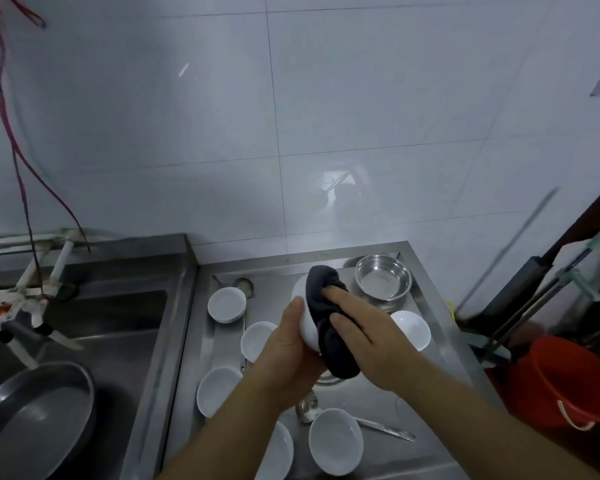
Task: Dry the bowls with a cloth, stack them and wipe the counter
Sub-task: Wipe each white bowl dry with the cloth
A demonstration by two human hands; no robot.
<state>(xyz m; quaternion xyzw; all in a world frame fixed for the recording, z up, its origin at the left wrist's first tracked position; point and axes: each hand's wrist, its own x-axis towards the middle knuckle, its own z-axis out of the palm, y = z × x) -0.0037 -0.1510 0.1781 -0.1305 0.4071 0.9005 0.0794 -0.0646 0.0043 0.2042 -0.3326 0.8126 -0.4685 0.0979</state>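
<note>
My left hand [288, 348] grips a white bowl [307, 327] held up over the steel counter [430, 386]. A dark cloth [329, 320] is draped over the bowl, and my right hand [368, 337] holds the cloth against it with thumb and fingers. Several more white bowls lie loose on the counter: one at the back left [226, 304], one in the middle [257, 341], one lower left [217, 391], one to the right [413, 329], and two near the front [336, 441] [278, 452].
A steel bowl [383, 277] sits at the counter's back right. A metal ladle [381, 426] lies near the front bowls. To the left is a sink [118, 317] with a taps assembly [32, 299] and a large grey pan [35, 420]. An orange bucket [565, 382] stands at the right.
</note>
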